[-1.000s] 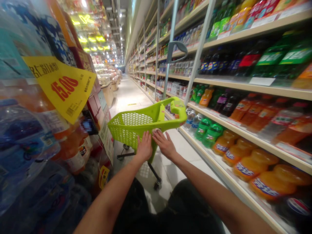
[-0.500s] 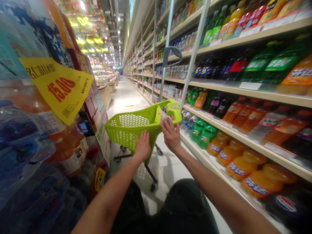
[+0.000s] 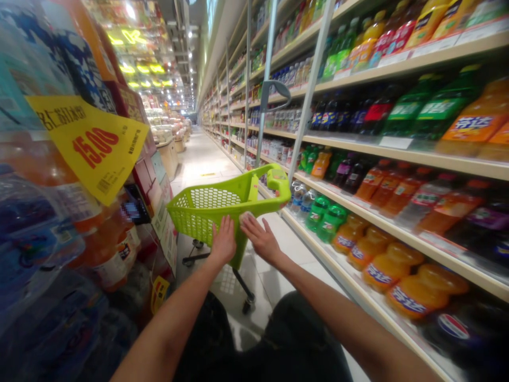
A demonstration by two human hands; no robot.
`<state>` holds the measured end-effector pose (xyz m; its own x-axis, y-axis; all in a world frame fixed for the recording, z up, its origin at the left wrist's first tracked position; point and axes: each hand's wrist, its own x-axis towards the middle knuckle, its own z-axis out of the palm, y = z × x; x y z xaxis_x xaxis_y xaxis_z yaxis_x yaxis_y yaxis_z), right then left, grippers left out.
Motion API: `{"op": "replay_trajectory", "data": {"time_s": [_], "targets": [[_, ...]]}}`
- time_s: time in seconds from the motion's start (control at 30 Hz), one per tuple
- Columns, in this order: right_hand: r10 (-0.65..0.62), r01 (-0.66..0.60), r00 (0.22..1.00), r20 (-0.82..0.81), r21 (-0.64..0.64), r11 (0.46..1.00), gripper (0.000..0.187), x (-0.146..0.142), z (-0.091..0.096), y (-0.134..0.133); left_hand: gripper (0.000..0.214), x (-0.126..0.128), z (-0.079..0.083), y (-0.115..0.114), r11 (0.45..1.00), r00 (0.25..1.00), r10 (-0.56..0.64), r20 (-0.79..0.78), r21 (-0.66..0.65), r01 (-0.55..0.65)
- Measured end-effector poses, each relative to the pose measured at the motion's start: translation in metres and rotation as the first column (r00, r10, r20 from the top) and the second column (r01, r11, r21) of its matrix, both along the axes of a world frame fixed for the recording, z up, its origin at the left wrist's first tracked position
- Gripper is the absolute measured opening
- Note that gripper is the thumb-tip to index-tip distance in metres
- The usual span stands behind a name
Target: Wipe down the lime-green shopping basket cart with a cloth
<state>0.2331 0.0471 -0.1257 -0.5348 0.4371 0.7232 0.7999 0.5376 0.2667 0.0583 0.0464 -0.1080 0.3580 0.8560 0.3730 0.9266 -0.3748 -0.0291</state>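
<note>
A lime-green shopping cart [image 3: 199,215] with a perforated plastic basket stands in front of my knees on dark legs with casters. My left hand [image 3: 224,241] lies against the basket's near side, fingers stretched and holding nothing. Under the fingertips of my right hand [image 3: 260,239] is a small pale wad that looks like a tissue or cloth [image 3: 246,216], pressed to the basket's side below the handle [image 3: 278,185]. The fingers hide part of this wad.
Shelves of drink bottles [image 3: 382,270] run along the right. On the left, stacked bottle packs [image 3: 43,223] carry a yellow price sign [image 3: 95,146]. A grey hook-shaped handle on a pole [image 3: 274,95] stands by the shelves. Pale tiled floor [image 3: 194,154] stretches down the aisle.
My right hand has slid left and down from beside the handle onto the basket's side, taking the pale wad along. My left hand stays against the basket. The view has shifted slightly.
</note>
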Motion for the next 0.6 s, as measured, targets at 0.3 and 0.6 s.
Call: {"op": "replay_trajectory", "data": {"time_s": [0.3, 0.6], "targets": [[-0.007, 0.009, 0.997, 0.071, -0.027, 1.000, 0.044, -0.003, -0.006, 0.013, 0.061, 0.000, -0.004, 0.000, 1.000, 1.000, 0.000, -0.010, -0.013, 0.000], [0.011, -0.010, 0.999, 0.036, -0.043, 0.999, 0.044, -0.007, -0.019, 0.002, 0.062, -0.008, -0.010, 0.002, 1.000, 1.000, 0.005, -0.006, -0.031, -0.005]]}}
